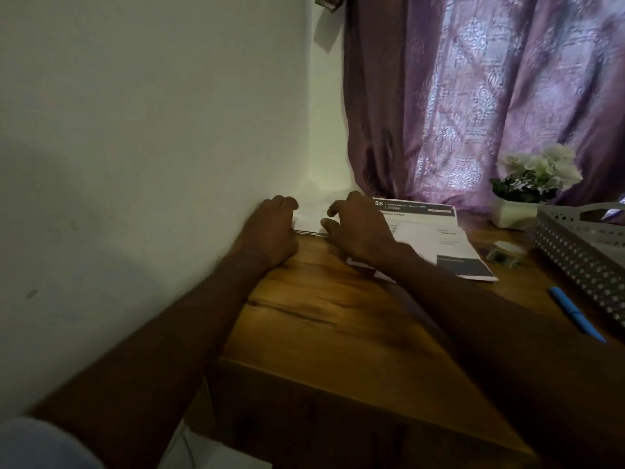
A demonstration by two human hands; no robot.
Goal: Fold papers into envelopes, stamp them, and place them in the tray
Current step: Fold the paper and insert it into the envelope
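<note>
Purple curtain (473,96), potted white flowers (537,174), blue pen (575,313).

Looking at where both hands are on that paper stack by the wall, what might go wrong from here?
1. The paper stack sits in dim light against the wall; the left hand and right hand may lift several sheets at once.
2. The right forearm lies over the printed sheet and could drag or crease it.
3. The blue pen lies near the tray and may get knocked.
</note>
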